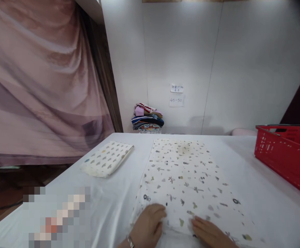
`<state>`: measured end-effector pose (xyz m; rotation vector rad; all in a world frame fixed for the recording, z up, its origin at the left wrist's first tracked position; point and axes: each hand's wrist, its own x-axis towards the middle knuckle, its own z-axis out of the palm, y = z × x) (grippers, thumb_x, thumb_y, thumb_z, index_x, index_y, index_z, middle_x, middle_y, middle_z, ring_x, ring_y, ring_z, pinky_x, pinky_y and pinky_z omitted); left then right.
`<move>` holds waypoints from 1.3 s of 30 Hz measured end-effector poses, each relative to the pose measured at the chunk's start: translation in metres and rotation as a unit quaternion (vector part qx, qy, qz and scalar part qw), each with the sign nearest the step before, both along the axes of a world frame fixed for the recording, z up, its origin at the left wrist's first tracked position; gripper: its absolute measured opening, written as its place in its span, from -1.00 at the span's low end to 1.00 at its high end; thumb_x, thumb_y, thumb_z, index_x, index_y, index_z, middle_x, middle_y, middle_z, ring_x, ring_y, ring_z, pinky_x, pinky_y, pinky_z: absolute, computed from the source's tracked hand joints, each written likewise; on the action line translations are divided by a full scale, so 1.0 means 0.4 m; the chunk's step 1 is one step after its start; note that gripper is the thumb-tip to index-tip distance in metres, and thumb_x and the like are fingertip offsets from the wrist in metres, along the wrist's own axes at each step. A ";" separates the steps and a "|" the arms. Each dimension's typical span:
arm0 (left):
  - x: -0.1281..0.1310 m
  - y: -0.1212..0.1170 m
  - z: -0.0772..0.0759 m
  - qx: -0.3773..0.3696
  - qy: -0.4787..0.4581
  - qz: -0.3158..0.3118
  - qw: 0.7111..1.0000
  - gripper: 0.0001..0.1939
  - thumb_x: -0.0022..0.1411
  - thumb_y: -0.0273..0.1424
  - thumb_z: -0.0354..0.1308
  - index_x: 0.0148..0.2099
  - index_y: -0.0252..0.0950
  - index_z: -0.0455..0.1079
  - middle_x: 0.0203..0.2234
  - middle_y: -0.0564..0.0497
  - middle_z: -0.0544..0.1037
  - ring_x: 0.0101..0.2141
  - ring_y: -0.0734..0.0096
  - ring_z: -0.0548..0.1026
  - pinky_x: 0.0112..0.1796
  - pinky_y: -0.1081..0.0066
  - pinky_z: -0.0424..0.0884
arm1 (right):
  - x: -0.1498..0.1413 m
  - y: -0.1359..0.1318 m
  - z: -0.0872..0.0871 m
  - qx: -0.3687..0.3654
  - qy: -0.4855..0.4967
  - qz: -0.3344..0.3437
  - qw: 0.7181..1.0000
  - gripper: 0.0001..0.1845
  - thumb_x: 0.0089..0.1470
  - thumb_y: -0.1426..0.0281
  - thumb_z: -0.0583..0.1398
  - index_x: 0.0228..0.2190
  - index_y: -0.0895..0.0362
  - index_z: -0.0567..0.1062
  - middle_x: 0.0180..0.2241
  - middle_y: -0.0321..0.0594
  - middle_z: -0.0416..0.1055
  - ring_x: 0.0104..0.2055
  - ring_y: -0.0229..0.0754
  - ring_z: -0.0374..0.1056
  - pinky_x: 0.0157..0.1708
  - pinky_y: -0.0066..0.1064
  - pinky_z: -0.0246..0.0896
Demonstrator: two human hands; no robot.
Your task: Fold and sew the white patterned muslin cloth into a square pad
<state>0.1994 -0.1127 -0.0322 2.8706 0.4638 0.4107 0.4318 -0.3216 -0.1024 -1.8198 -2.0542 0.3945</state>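
A white printed cloth [191,179] lies spread flat on the table in front of me, running away from me towards the far edge. Small grey, green and brown motifs cover it, and a faint yellowish patch shows near its far end. My left hand [150,222] rests on its near left part, fingers bent, with a gap between thumb and forefinger; a bracelet is at the wrist. Flat on the near middle lies my right hand [208,231], fingers stretched out. The cloth's near edge is blurred and partly hidden by my hands.
A folded cloth [110,158] with grey motifs lies on the left of the white table [111,196]. At the right stands a red plastic basket [284,156]. Beyond the far edge is a pile of folded textiles [148,119]. A pixelated patch hides the lower left.
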 end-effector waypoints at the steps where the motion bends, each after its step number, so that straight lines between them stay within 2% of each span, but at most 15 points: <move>1: 0.014 0.019 0.014 0.001 -0.006 0.003 1.000 -0.67 0.14 -0.44 -0.04 -0.05 -0.10 0.34 0.00 0.07 0.42 -0.01 0.37 0.34 0.03 0.31 0.28 | -0.001 0.015 0.024 0.011 0.001 0.001 1.000 -0.34 0.15 0.18 0.06 0.20 -0.27 -0.12 0.21 -0.37 -0.04 0.23 0.00 -0.05 0.13 -0.04 0.07; 3: 0.052 0.070 0.032 0.002 0.009 -0.004 1.000 -0.65 0.20 -0.33 -0.04 0.03 -0.20 0.31 0.12 -0.05 0.30 0.10 0.25 0.24 0.11 0.16 0.17 | -0.002 0.048 0.082 0.027 -0.003 0.005 1.000 -0.33 0.16 0.20 0.05 0.22 -0.18 -0.12 0.24 -0.31 -0.12 0.26 -0.01 -0.16 0.17 -0.03 -0.02; 5: 0.094 0.132 0.036 0.020 0.043 0.024 0.999 -0.56 0.20 -0.22 -0.01 0.11 -0.24 0.26 0.18 -0.11 0.20 0.18 0.14 0.12 0.15 0.04 0.06 | 0.002 0.082 0.133 0.025 -0.007 -0.004 1.000 -0.36 0.17 0.21 0.03 0.23 -0.12 -0.09 0.26 -0.25 -0.17 0.28 -0.02 -0.23 0.19 -0.02 -0.11; 7: 0.126 0.191 0.025 0.022 0.084 0.069 0.994 -0.44 0.21 -0.11 -0.04 0.18 -0.26 0.20 0.23 -0.13 0.10 0.22 0.08 0.01 0.16 0.00 -0.02 | 0.014 0.106 0.157 0.002 -0.010 -0.022 1.000 -0.38 0.19 0.20 0.01 0.22 -0.09 -0.05 0.26 -0.21 -0.20 0.29 0.00 -0.26 0.20 0.01 -0.16; 11: 0.141 0.263 -0.006 -0.029 0.155 0.128 0.979 -0.28 0.22 0.04 -0.23 0.27 -0.31 0.03 0.26 -0.14 -0.04 0.25 0.12 -0.12 0.17 0.02 -0.07 | 0.058 0.116 0.129 -0.008 -0.018 -0.015 1.000 -0.38 0.16 0.16 0.04 0.21 -0.10 -0.02 0.26 -0.18 -0.18 0.28 0.05 -0.24 0.17 0.08 -0.16; 15: 0.150 0.287 -0.003 -0.050 0.175 0.136 0.974 -0.32 0.21 0.02 -0.20 0.27 -0.23 0.04 0.27 -0.07 -0.06 0.26 0.17 -0.13 0.17 0.02 -0.11 | 0.104 0.135 0.109 0.017 -0.030 -0.024 0.999 -0.36 0.16 0.17 0.04 0.22 -0.11 -0.05 0.26 -0.17 -0.19 0.28 0.03 -0.22 0.17 0.05 -0.12; 18: 0.210 0.321 0.016 -0.027 0.158 0.146 0.976 -0.38 0.23 -0.04 -0.19 0.25 -0.23 0.08 0.27 -0.06 -0.03 0.25 0.19 -0.09 0.17 0.04 -0.11 | 0.157 0.206 0.127 0.006 -0.061 -0.087 0.994 -0.39 0.19 0.15 -0.02 0.23 -0.09 -0.06 0.27 -0.19 -0.21 0.29 0.00 -0.26 0.19 0.04 -0.18; 21: 0.310 0.382 0.024 0.014 0.129 0.136 0.982 -0.37 0.24 -0.04 -0.21 0.25 -0.26 0.08 0.27 -0.07 -0.03 0.25 0.18 -0.11 0.18 0.08 -0.12 | 0.241 0.308 0.142 -0.013 -0.093 -0.156 0.983 -0.39 0.20 0.09 -0.09 0.23 0.00 0.00 0.27 -0.15 -0.20 0.30 0.00 -0.29 0.21 0.04 -0.26; 25: 0.419 0.476 0.005 0.020 0.148 0.160 0.976 -0.31 0.23 -0.01 -0.25 0.27 -0.30 0.02 0.28 -0.09 -0.08 0.26 0.15 -0.15 0.19 0.08 -0.16 | 0.360 0.393 0.117 -0.040 -0.110 -0.232 0.966 -0.31 0.18 -0.01 -0.17 0.22 0.07 0.03 0.28 -0.14 -0.21 0.30 -0.02 -0.32 0.22 0.01 -0.33; 29: 0.445 0.528 -0.024 -0.025 0.180 0.192 0.964 -0.21 0.20 0.07 -0.36 0.30 -0.34 -0.08 0.29 -0.09 -0.14 0.26 0.08 -0.19 0.17 0.06 -0.14 | 0.418 0.396 0.079 -0.050 -0.107 -0.232 0.965 -0.31 0.18 -0.03 -0.20 0.23 0.04 0.00 0.28 -0.19 -0.23 0.31 -0.05 -0.33 0.22 -0.01 -0.36; 32: 0.438 0.531 -0.035 -0.025 0.169 0.185 0.968 -0.20 0.19 0.08 -0.39 0.31 -0.36 -0.09 0.29 -0.09 -0.15 0.26 0.06 -0.20 0.17 0.07 -0.15 | 0.429 0.422 0.090 -0.052 -0.110 -0.218 0.968 -0.30 0.17 -0.04 -0.21 0.23 0.02 -0.03 0.29 -0.22 -0.27 0.31 -0.04 -0.35 0.23 -0.03 -0.37; 35: 0.436 0.524 -0.038 -0.023 0.165 0.188 0.968 -0.21 0.20 0.06 -0.38 0.30 -0.36 -0.07 0.29 -0.09 -0.14 0.25 0.05 -0.19 0.17 0.06 -0.15 | 0.426 0.520 0.131 -0.056 -0.112 -0.200 0.972 -0.28 0.16 -0.06 -0.23 0.23 0.03 -0.01 0.29 -0.22 -0.26 0.31 -0.03 -0.36 0.23 -0.06 -0.37; 39: 0.439 0.520 -0.041 -0.019 0.154 0.191 0.969 -0.23 0.21 0.05 -0.35 0.30 -0.34 -0.05 0.29 -0.07 -0.12 0.25 0.05 -0.16 0.17 0.05 -0.14 | 0.403 0.740 0.177 -0.066 -0.110 -0.166 0.978 -0.25 0.16 -0.05 -0.23 0.22 0.13 0.01 0.29 -0.11 -0.22 0.31 0.00 -0.34 0.21 -0.03 -0.34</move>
